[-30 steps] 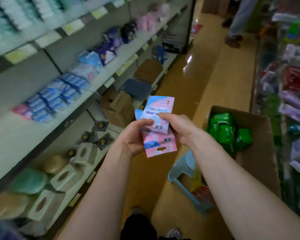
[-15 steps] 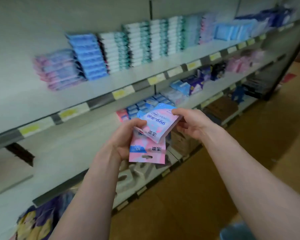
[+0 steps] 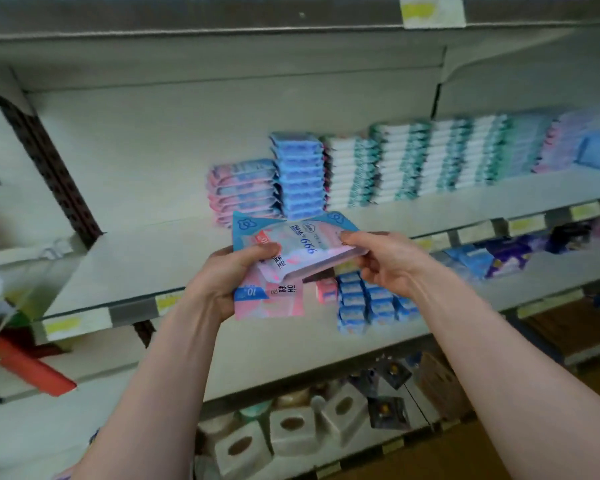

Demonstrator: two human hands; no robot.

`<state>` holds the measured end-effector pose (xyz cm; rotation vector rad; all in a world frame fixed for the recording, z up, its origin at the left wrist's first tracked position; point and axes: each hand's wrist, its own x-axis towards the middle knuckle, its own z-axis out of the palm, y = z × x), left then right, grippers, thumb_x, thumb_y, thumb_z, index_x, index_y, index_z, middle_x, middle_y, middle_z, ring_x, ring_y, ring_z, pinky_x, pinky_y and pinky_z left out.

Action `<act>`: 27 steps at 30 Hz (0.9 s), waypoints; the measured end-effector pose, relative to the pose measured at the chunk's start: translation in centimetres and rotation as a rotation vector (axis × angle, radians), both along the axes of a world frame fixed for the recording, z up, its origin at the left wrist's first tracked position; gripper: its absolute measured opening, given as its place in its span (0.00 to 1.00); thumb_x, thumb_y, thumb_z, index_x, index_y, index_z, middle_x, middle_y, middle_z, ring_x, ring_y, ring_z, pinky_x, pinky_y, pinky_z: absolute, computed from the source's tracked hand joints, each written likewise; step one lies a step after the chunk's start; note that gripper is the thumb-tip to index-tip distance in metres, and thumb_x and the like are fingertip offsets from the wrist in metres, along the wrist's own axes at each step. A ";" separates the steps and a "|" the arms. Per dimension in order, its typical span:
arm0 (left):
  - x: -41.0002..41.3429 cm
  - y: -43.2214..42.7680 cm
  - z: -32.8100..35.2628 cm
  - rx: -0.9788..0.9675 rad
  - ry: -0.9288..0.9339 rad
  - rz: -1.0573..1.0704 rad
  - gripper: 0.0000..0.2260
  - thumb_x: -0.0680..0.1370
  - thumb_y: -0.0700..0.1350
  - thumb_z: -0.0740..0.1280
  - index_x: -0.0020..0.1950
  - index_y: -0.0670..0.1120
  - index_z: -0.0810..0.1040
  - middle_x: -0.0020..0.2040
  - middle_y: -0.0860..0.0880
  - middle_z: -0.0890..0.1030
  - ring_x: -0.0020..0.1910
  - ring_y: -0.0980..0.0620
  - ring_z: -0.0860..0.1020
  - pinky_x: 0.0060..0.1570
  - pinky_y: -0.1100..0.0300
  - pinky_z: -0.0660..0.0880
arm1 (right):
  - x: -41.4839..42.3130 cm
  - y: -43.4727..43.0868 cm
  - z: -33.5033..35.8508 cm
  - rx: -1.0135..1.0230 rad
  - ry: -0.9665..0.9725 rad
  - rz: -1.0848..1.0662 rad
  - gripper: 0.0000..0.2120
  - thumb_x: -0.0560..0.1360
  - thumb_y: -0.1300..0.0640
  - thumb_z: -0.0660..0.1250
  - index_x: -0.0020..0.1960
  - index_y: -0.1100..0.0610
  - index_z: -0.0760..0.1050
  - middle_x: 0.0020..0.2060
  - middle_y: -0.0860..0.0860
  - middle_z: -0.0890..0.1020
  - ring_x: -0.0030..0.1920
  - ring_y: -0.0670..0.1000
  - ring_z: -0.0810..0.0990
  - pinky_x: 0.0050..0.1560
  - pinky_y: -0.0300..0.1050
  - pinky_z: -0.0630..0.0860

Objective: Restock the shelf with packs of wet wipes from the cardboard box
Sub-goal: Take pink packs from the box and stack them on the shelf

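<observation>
Both hands hold a small bunch of pink and blue wet wipe packs (image 3: 293, 252) in front of the shelf. My left hand (image 3: 234, 277) grips the bunch from below and the left, thumb on top. My right hand (image 3: 383, 259) pinches the right end of the top pack. Just behind the bunch, on the grey shelf (image 3: 160, 258), lies a short stack of matching pink packs (image 3: 243, 190). The cardboard box is out of view.
Taller stacks of blue packs (image 3: 298, 174) and white-and-teal packs (image 3: 406, 161) stand to the right of the pink stack. The shelf below holds small blue packs (image 3: 371, 303). Tissue boxes (image 3: 291, 431) sit on the lowest shelf. A red item (image 3: 25, 367) lies at the left.
My view has swung from the aisle and the box up to the shelf. Both hands have lifted the bunch of packs towards the pink stack, with the top pack tilted flatter.
</observation>
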<state>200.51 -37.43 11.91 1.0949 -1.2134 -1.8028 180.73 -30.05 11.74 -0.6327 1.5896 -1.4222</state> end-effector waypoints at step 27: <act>0.8 -20.6 8.3 -0.364 -0.550 0.500 0.09 0.71 0.39 0.72 0.49 0.40 0.76 0.44 0.43 0.80 0.43 0.42 0.81 0.49 0.47 0.80 | 0.6 -21.4 4.5 -0.232 0.446 0.298 0.25 0.72 0.58 0.72 0.66 0.54 0.67 0.44 0.54 0.80 0.35 0.48 0.80 0.39 0.45 0.80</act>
